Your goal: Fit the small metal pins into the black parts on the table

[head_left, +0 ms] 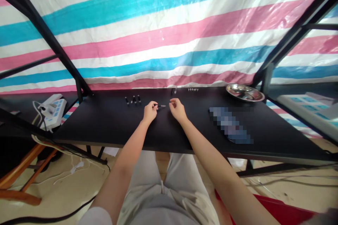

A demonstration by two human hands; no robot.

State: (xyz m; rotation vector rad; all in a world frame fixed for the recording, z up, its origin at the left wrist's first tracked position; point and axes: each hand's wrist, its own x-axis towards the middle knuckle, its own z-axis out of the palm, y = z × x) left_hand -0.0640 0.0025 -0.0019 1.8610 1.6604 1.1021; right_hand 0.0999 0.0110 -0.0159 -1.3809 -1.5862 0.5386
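Note:
My left hand (149,111) is closed in a pinch on a thin dark pen-like part (160,105) whose pale tip points right, just above the black table (111,126). My right hand (177,109) hovers a little to the right with its fingers curled together at the fingertips; whether it holds something small I cannot make out. Three short dark cylinders (133,100) lie in a row behind my left hand. A small dark piece (173,91) and a row of tiny metal pieces (193,89) lie near the table's back edge.
A shallow metal dish (245,92) sits at the back right. A blurred flat object (231,125) lies right of my hands. A white power strip (52,109) with cables sits at the left. Black frame bars rise on both sides; a striped tarp hangs behind.

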